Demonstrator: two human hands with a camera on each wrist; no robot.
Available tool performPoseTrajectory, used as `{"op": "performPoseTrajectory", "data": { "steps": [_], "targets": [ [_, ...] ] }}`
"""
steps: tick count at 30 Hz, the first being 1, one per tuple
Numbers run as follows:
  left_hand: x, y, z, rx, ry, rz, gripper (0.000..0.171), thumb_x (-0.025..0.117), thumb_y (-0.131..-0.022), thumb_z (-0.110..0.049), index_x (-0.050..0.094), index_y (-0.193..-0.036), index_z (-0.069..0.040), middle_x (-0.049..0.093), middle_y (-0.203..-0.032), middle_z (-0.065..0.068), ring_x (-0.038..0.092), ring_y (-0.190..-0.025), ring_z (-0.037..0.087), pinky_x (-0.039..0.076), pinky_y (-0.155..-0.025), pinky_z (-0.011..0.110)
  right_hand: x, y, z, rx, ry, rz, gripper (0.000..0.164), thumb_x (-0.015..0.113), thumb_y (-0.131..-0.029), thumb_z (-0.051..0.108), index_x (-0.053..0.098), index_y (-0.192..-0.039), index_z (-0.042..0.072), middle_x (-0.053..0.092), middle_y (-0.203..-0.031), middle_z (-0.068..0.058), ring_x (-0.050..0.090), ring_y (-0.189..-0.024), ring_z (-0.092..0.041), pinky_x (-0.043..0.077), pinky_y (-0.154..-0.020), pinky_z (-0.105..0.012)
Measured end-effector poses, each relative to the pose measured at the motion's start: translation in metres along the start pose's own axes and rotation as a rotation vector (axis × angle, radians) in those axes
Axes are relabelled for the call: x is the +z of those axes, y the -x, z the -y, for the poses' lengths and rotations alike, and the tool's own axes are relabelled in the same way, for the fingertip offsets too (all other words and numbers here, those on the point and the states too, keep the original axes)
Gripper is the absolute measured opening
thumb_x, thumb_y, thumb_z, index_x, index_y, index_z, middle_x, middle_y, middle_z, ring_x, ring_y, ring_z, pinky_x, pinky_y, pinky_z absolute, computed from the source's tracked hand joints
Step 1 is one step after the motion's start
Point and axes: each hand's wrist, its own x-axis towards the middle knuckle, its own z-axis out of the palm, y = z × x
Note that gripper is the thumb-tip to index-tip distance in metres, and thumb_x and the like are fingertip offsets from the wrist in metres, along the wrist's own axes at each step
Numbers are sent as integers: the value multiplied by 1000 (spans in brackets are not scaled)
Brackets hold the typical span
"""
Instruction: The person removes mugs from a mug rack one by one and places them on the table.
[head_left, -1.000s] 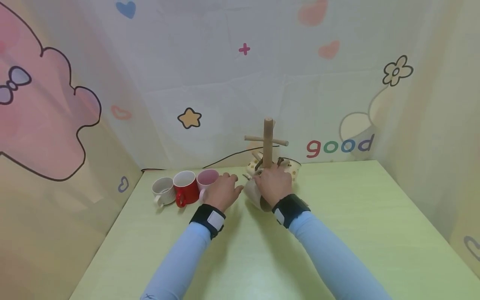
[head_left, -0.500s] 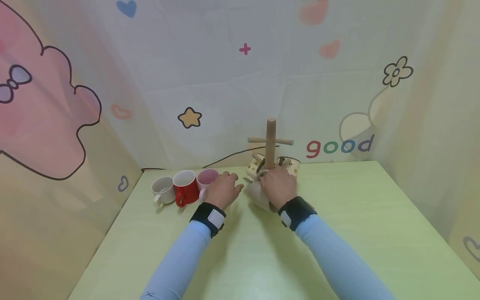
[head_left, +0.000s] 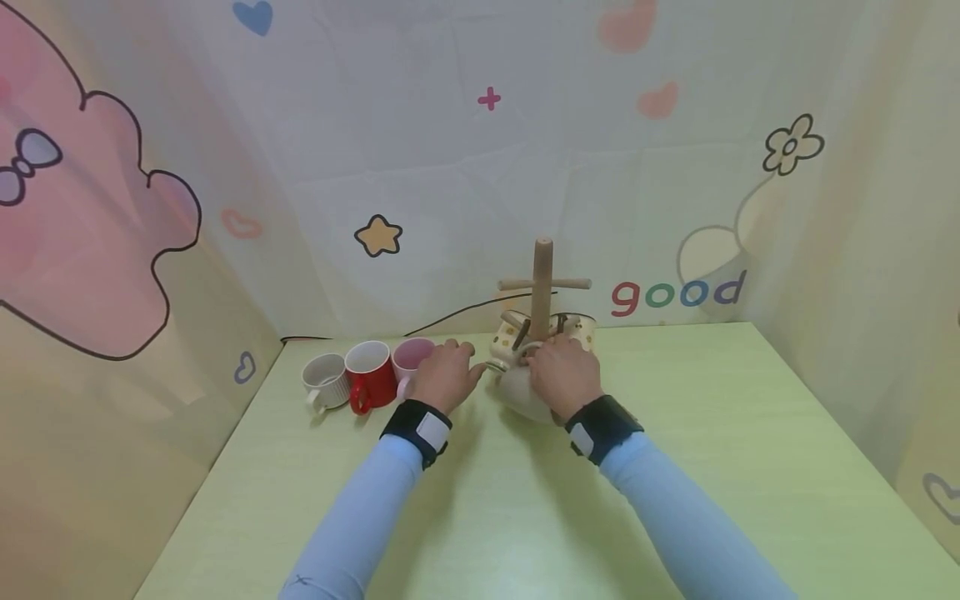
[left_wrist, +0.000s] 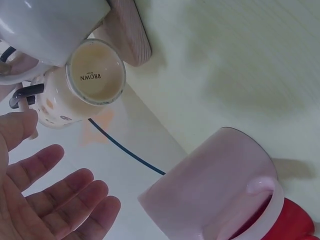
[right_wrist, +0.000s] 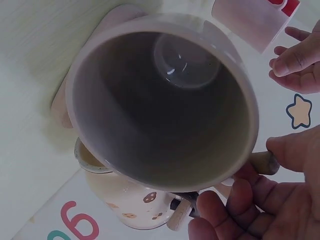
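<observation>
A wooden mug tree (head_left: 542, 283) stands at the back middle of the table. On its front lower peg (right_wrist: 264, 163) hangs a plain pale grey mug (head_left: 519, 395), tilted, its mouth facing the right wrist camera. My right hand (head_left: 566, 375) pinches that peg beside the mug's handle; the fingertips are partly hidden. Behind hang two cream patterned mugs, one on the left (left_wrist: 95, 72) with its base showing, the other on the right (right_wrist: 132, 200). My left hand (head_left: 446, 377) hovers with relaxed fingers between the tree and a pink mug (left_wrist: 215, 185), holding nothing.
Left of the pink mug stand a red mug (head_left: 372, 372) and a ribbed white mug (head_left: 327, 381), upright in a row. A printed curtain (head_left: 450, 167) closes off the back of the pale green table (head_left: 480, 517). The tree's bare upper crossbar (head_left: 572, 283) sticks out sideways.
My right hand has moved a little to the right. The mug tree has shifted right and turned slightly, carrying the grey mug with it. My left hand has stayed nearly still.
</observation>
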Motion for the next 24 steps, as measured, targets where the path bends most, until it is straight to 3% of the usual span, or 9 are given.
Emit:
{"op": "performPoseTrajectory", "data": {
  "steps": [8,24],
  "targets": [
    [-6,-3,-6,3,20,11,43,64,-97,-37,62,-129,-10,63,-119,14,62,-104,30,53,-91,45,0,5,-10,-61,17,-44,34,55,-101,30,69,-97,-1,61,-91,-20,60,-80,-32,56,-59,-50],
    [-10,-31,-18,61,-19,-38,43,61,-99,-38,61,-128,-6,63,-117,15,64,-102,30,55,-83,45,0,9,-26,-69,-23,-51,33,60,-99,30,69,-98,-1,59,-90,-17,60,-81,-32,56,-61,-47]
  ]
}}
